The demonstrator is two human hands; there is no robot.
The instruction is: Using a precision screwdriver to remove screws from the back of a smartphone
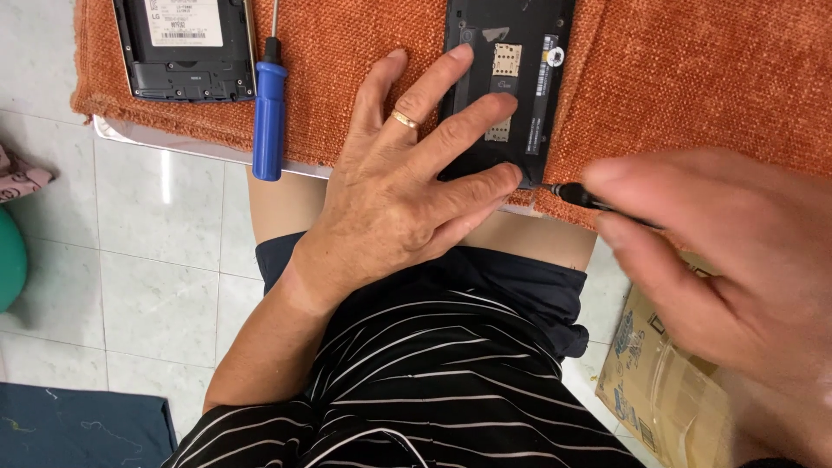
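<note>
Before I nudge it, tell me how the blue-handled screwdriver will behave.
The blue-handled screwdriver has a round handle, so it probably rolls sideways, though the nubby orange cloth may slow it. Its handle end overhangs the table edge, so it could tip off. It looks rigid and light.

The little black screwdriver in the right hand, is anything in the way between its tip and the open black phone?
Nothing visible is in the way. The slim black screwdriver in the right hand points at the bottom corner of the open black phone. The left hand presses the phone down, with a fingertip beside that corner.
</note>
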